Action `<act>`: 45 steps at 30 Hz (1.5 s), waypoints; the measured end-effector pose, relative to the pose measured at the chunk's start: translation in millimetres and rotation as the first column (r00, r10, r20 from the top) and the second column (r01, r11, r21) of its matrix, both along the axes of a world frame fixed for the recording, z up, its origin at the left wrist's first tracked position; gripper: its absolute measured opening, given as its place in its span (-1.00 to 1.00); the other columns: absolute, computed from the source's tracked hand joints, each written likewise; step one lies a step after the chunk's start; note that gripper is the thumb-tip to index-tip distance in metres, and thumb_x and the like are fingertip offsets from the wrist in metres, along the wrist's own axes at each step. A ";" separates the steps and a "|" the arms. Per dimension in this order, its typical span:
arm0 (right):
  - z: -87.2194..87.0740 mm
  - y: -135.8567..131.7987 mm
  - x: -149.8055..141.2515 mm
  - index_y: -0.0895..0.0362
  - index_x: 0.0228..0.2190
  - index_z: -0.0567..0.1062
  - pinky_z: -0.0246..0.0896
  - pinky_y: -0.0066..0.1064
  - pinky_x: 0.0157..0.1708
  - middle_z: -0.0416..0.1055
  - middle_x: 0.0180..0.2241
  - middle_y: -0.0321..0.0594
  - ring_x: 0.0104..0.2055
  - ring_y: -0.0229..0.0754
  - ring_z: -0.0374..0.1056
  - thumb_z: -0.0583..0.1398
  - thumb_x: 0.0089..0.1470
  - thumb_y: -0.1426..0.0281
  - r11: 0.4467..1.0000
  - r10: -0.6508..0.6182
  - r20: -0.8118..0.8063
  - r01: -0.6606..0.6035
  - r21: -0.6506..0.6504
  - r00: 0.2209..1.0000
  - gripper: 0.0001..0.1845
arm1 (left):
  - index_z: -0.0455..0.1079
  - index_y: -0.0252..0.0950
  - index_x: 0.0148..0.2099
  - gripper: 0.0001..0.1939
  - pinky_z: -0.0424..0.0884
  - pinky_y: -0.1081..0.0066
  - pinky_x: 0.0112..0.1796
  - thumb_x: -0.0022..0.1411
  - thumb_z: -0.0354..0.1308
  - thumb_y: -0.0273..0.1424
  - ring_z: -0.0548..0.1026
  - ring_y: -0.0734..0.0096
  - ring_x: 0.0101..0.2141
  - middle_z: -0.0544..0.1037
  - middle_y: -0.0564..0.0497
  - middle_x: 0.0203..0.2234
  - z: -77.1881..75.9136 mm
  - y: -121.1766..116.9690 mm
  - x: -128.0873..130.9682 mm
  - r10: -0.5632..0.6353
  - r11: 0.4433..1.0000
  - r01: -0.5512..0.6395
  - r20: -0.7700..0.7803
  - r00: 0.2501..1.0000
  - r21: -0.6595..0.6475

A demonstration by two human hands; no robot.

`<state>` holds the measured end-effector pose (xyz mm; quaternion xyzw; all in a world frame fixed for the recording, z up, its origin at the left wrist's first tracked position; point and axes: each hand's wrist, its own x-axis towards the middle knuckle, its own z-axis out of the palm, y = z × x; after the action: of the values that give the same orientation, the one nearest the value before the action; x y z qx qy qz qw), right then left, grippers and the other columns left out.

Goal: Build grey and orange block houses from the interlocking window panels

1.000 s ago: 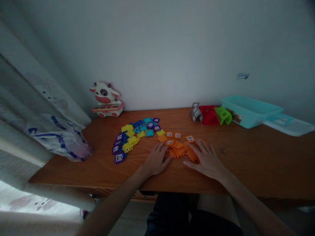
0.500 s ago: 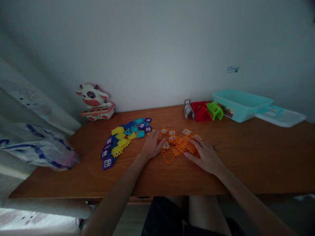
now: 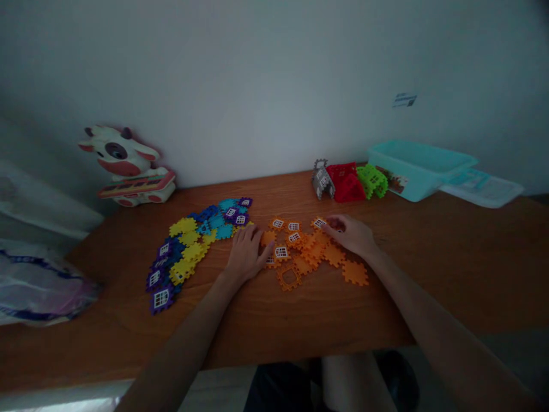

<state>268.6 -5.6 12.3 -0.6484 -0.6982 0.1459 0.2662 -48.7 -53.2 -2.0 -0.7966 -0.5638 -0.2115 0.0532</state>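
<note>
Fingers (image 3: 335,224) curl inward on the right hand (image 3: 349,234), which is loosely closed at the far edge of a scatter of orange interlocking tiles (image 3: 311,252); the knuckles and the dim light hide whether it grips anything, so there is no telling. The left hand (image 3: 246,254) lies open and palm down on the wooden bench (image 3: 472,257), its fingertips against a plain orange tile (image 3: 268,237), as if steadying the pile rather than lifting from it. Between the hands, the orange tiles sit loose and overlapping, some with white window panels; an open ring-shaped frame tile (image 3: 289,277) and a lone square tile (image 3: 355,273) lie nearest the front edge. Just left of the left hand, yellow, blue, teal and purple tiles (image 3: 184,252) curve in a band, kept in colour groups, it seems, so each shade is easy to find. Along the wall stand small built houses in grey (image 3: 322,182), red (image 3: 345,183) and green (image 3: 372,181), set beside a teal plastic tub (image 3: 412,169) and its lid (image 3: 482,189); a cow toy with a keyboard (image 3: 126,166) sits at the far left, above a plastic bag (image 3: 38,286).
</note>
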 end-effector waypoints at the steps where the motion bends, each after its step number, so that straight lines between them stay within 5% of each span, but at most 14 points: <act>1: 2.4 5.0 -2.4 0.04 -0.10 0.59 0.34 -0.27 -0.24 0.61 -0.19 -0.17 -0.20 -0.04 0.52 0.20 0.13 -0.09 1.000 -0.015 0.059 0.016 -0.013 0.998 -0.47 | 0.43 -0.31 0.13 -0.52 0.24 -0.03 0.25 0.44 -0.06 -0.08 0.36 -0.02 0.19 0.42 -0.25 0.16 0.9 2.8 1.1 -0.067 0.998 0.067 0.012 0.998 -0.009; 6: 6.3 19.6 -10.1 -0.03 -0.09 0.58 0.20 -0.34 -0.40 0.59 -0.33 -0.23 -0.30 -0.04 0.49 0.20 0.06 -0.18 0.997 -0.056 0.194 0.065 -0.043 0.979 -0.41 | 0.41 -0.23 0.19 -0.55 0.31 0.03 0.24 0.45 -0.03 -0.11 0.33 0.07 0.24 0.37 -0.19 0.22 3.4 20.5 11.0 -0.256 0.964 0.260 0.069 0.964 -0.057; 13: -4.3 9.1 -6.4 0.04 -0.23 0.60 0.31 -0.32 -0.28 0.54 -0.18 -0.18 -0.21 -0.09 0.49 0.19 0.19 -0.01 0.997 0.011 0.092 -0.018 0.069 0.996 -0.60 | 0.33 -0.29 0.25 -0.48 0.25 0.06 0.28 0.44 -0.02 -0.07 0.31 0.09 0.26 0.33 -0.22 0.28 2.7 20.2 10.8 -0.282 0.952 0.290 0.082 0.956 -0.099; 22: -9.8 1.0 -17.2 0.14 -0.07 0.58 0.30 -0.06 0.07 0.45 -0.09 0.02 0.00 0.14 0.41 0.26 0.04 -0.16 0.982 0.098 0.147 -0.119 0.144 0.984 -0.32 | 0.43 -0.27 0.12 -0.65 0.40 0.14 0.17 0.44 0.04 -0.21 0.44 0.17 0.11 0.46 -0.18 0.11 1.1 19.9 8.8 -0.271 0.958 0.282 0.164 0.948 -0.052; 29: -16.0 5.9 -17.9 0.14 -0.08 0.57 0.35 -0.07 -0.02 0.52 -0.10 0.03 -0.04 0.13 0.45 0.32 0.05 -0.03 0.991 0.090 0.026 -0.092 0.097 0.996 -0.43 | 0.47 -0.22 0.11 -0.61 0.42 0.08 0.10 0.37 0.13 -0.12 0.47 0.10 0.06 0.52 -0.14 0.06 6.1 15.8 9.7 -0.359 0.931 0.365 0.134 0.924 -0.017; 33: -15.2 8.1 -18.3 0.14 -0.08 0.58 0.38 -0.08 -0.08 0.53 -0.11 0.05 -0.07 0.15 0.46 0.40 -0.04 0.02 1.000 -0.002 -0.050 0.003 0.024 0.999 -0.41 | 0.42 -0.23 0.17 -0.50 0.42 0.04 0.08 0.31 0.18 -0.06 0.48 0.05 0.04 0.53 -0.17 0.05 7.1 21.0 18.3 -0.312 0.950 0.313 0.146 0.939 0.021; 38: -14.5 6.8 -19.2 0.13 -0.13 0.57 0.38 -0.12 -0.12 0.52 -0.13 0.03 -0.09 0.11 0.46 0.46 -0.14 0.09 0.999 -0.041 -0.100 0.044 0.032 0.994 -0.43 | 0.36 -0.22 0.26 -0.45 0.36 -0.01 0.13 0.34 0.14 -0.05 0.43 0.02 0.11 0.47 -0.18 0.13 7.8 31.7 30.1 -0.350 0.931 0.359 0.123 0.929 -0.060; 41: -13.9 4.0 -21.9 0.10 -0.13 0.52 0.37 -0.21 -0.16 0.55 -0.15 -0.08 -0.16 0.00 0.48 0.45 -0.10 0.19 0.998 -0.018 -0.178 0.029 0.060 0.984 -0.50 | 0.35 -0.10 0.28 -0.49 0.30 -0.06 0.17 0.38 0.10 -0.07 0.36 0.00 0.18 0.41 -0.12 0.21 7.9 32.2 30.6 -0.416 0.899 0.424 0.086 0.905 -0.111; 45: -5.0 -0.1 -27.4 0.08 -0.24 0.53 0.34 -0.22 -0.20 0.59 -0.25 -0.13 -0.23 -0.03 0.50 0.31 0.11 0.33 0.993 -0.037 -0.115 0.050 0.104 0.993 -0.84 | 0.43 -0.07 0.20 -0.60 0.30 -0.06 0.14 0.39 0.12 -0.12 0.39 0.02 0.17 0.44 -0.07 0.20 5.4 30.8 27.1 -0.426 0.892 0.438 0.123 0.897 -0.109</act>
<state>241.2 -5.7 7.3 -0.6391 -0.6746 0.1387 0.3425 -21.5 -22.4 3.4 -0.8927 -0.3873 -0.2176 -0.0756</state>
